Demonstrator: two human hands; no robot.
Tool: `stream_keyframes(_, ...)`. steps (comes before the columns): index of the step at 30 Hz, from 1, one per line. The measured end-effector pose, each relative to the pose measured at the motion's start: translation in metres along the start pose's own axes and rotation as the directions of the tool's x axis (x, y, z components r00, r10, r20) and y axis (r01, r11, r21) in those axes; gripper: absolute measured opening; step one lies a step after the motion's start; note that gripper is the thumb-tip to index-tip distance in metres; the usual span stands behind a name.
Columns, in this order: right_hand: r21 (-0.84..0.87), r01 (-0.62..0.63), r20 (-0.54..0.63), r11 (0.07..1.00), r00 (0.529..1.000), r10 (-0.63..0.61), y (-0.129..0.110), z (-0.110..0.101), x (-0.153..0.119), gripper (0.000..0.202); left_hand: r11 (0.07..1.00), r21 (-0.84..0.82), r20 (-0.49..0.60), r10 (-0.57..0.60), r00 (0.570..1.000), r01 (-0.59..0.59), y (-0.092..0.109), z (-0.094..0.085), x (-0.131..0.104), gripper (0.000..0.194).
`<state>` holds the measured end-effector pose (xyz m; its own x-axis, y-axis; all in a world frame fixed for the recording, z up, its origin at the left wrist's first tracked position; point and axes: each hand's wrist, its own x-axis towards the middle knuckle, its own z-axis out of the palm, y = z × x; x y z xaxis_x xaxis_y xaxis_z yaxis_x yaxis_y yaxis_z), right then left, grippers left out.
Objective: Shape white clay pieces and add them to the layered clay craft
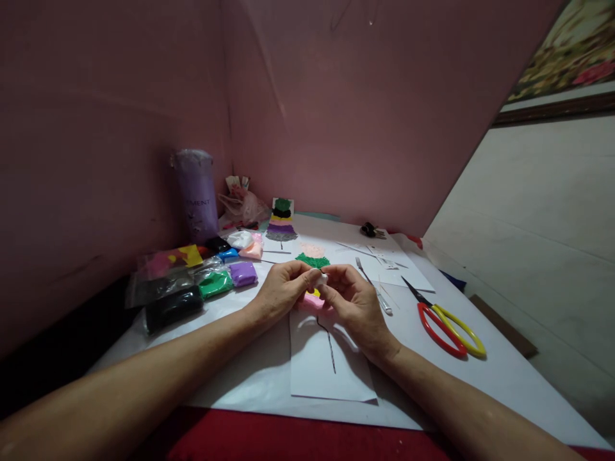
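Note:
Between my fingertips I pinch a small lump of white modelling clay. My left hand has its thumb and fingers closed on the lump from the left. From the right, my right hand grips it too, thumb below and fingers curled above. Both hands hover over a sheet of white paper. On that sheet are bands of coloured clay, with peach at the top, green below it, and yellow and pink partly hidden by my hands. A dark curved line runs down beneath them.
Bagged clay in several colours, including green and black, lies left, near a purple tumbler. A finished striped clay picture stands behind. A fork and red-and-yellow-handled scissors lie right. The table's red front edge is nearest.

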<state>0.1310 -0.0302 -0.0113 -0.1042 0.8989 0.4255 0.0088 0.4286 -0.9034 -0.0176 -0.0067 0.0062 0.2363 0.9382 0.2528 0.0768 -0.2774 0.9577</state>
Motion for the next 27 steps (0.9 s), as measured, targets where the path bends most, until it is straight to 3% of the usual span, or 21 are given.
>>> stream_keyframes(5, 0.010, -0.023, -0.022, 1.000, 0.999, 0.024, -0.003, -0.001, 0.000, 0.024, 0.999, -0.015, 0.076, -0.031, 0.997, 0.032, 0.004, 0.000, -0.001, 0.027)
stream_keyframes(10, -0.029, -0.031, -0.008, 0.999, 1.000, 0.030, -0.004, -0.002, 0.001, 0.022, 1.000, -0.005, 0.053, 0.022, 0.998, -0.022, 0.003, 0.001, -0.002, 0.023)
stream_keyframes(14, -0.005, -0.031, -0.004, 1.000, 1.000, 0.031, -0.006, -0.002, 0.003, 0.021, 1.000, -0.005, 0.045, -0.019, 0.999, 0.019, 0.001, 0.004, -0.002, 0.028)
stream_keyframes(27, 0.025, -0.070, -0.027, 0.997, 0.997, 0.071, -0.010, 0.001, 0.001, 0.020, 1.000, -0.007, -0.190, 0.007, 0.982, -0.009, -0.006, -0.001, 0.006, 0.036)
